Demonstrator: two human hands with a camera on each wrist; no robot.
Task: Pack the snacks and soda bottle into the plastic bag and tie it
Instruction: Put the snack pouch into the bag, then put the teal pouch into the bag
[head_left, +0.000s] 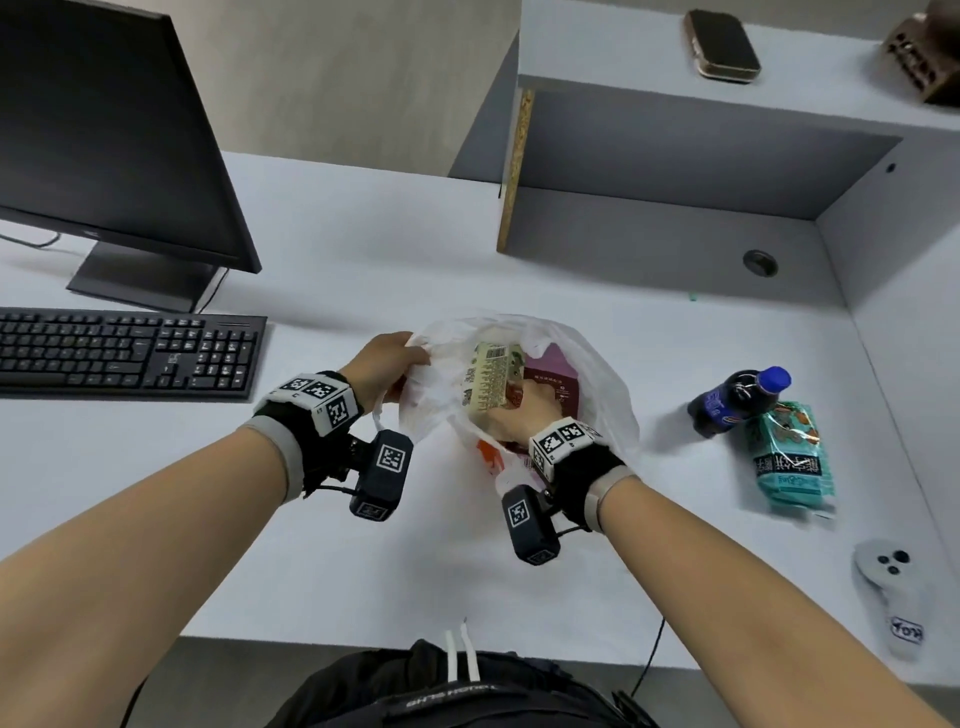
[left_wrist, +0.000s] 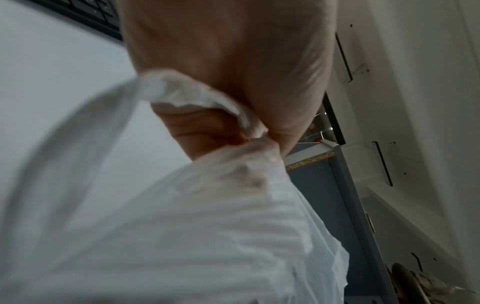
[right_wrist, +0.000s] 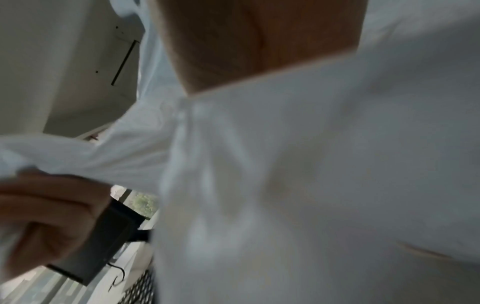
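Black keyboard (head_left: 130, 351) and monitor (head_left: 104, 135) sit far left on the pale counter (head_left: 363, 249). Next, the left hand (head_left: 387, 364) has its grip pinched on the rim of the thin, crinkled plastic bag (head_left: 597, 374), mouth open upward. Inside, the right hand (head_left: 524, 410) is clamped on a cream snack packet (head_left: 488, 382), long axis running away from the person, beside a maroon box (head_left: 550, 382). Right of the bag, apart from it, the soda bottle (head_left: 737, 400) lies touching a teal snack pack (head_left: 789, 457), its blue cap pointing up-right. A grey controller (head_left: 888, 587) lies nearest the right edge.
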